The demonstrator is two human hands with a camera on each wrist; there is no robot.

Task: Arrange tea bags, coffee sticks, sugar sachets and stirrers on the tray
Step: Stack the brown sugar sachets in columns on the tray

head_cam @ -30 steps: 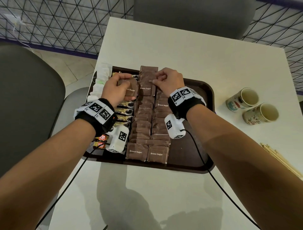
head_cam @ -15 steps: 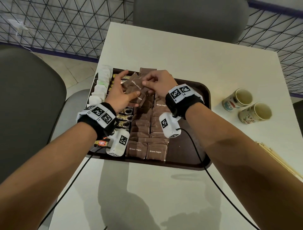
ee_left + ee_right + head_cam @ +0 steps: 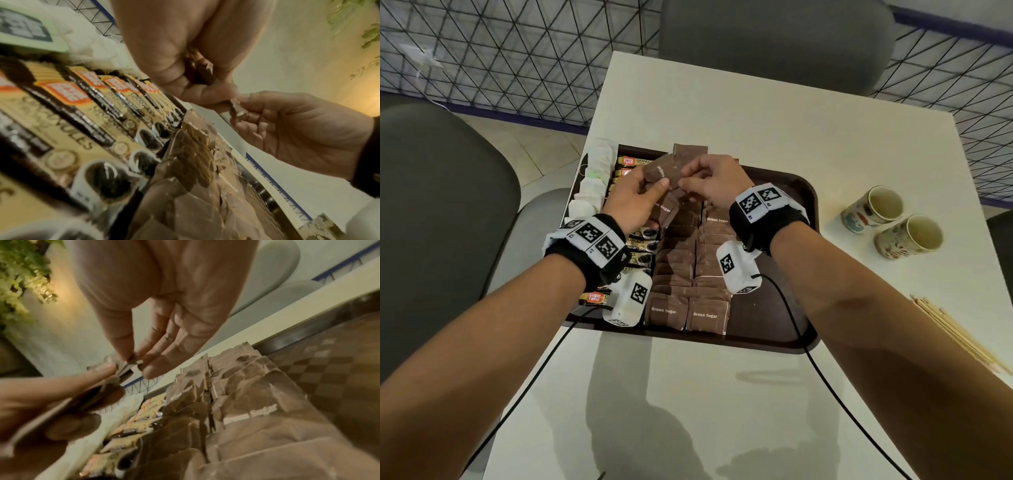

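Observation:
A dark brown tray (image 3: 770, 322) lies on the white table. On it, two rows of brown sugar sachets (image 3: 681, 270) run down the middle, coffee sticks (image 3: 638, 241) lie left of them, and white tea bags (image 3: 594, 181) line the far left edge. Above the tray's far end my left hand (image 3: 635, 198) grips a small stack of brown sugar sachets (image 3: 662, 171). My right hand (image 3: 703, 181) pinches the edge of one sachet in that stack (image 3: 125, 366). In the left wrist view the pinched sachet edge (image 3: 236, 107) shows between both hands.
Two paper cups (image 3: 890, 222) lie on their sides at the right of the table. Wooden stirrers (image 3: 955, 332) lie near the right edge. Grey chairs stand at the left and far sides. Cables hang from both wrists across the table's front.
Both hands lifted off the sachet rows and came together. The left hand turned its stack up, and the right hand moved left to pinch a sachet from it.

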